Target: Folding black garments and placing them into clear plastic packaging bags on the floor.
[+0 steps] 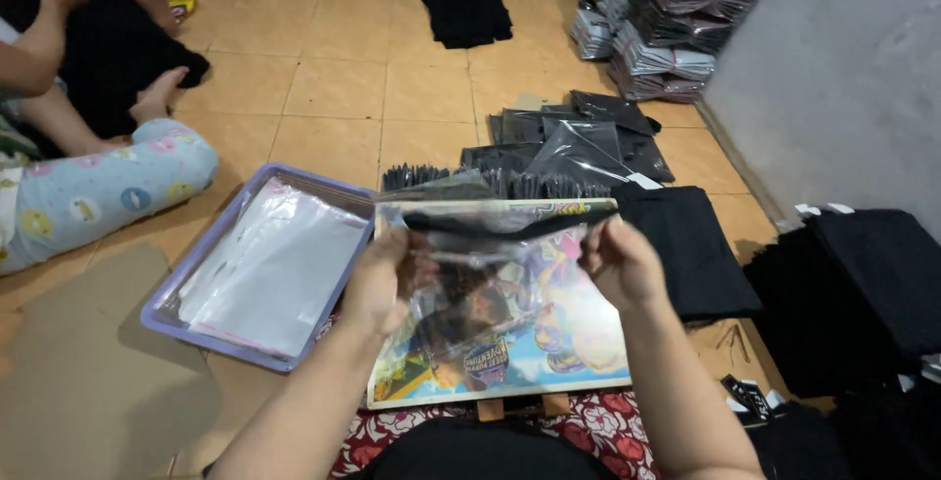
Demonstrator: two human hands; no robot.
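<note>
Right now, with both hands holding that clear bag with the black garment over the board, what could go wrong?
1. The clear plastic bag is pinched only at its top corners by the left hand and right hand, so it may slip or the garment may bunch up.
2. It hangs over the colourful board, near the lavender tray of empty bags; a dropped bag could slide among them.

Both hands, left hand (380,284) and right hand (619,262), grip a clear plastic bag (490,274) above a colourful board (549,343), purple tray (167,308) at left
</note>
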